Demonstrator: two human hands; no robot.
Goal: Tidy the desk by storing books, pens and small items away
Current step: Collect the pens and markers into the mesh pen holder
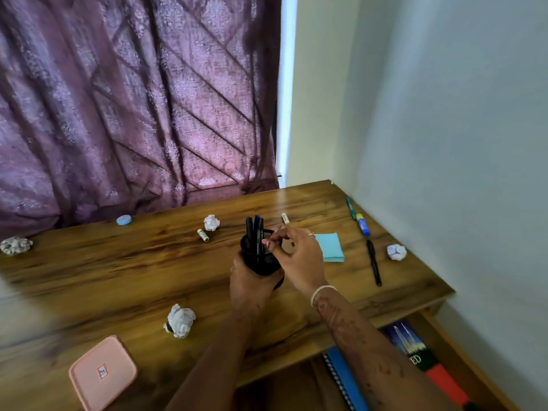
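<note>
We gripped the mesh pen cup [262,261] in our left hand [249,284], several pens [256,229] already inside, while our right hand [298,252] pinched one at the rim. Right of that hand, a black pen [374,262], blue marker [363,226] and sticky notes [330,247] awaited storing; books [409,342] lay in the drawer [464,354] below.

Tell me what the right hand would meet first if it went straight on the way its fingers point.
Most likely the pens standing in the black mesh holder, which the left hand grips. The fingertips of the right hand point left at them, very close; contact is unclear.
</note>
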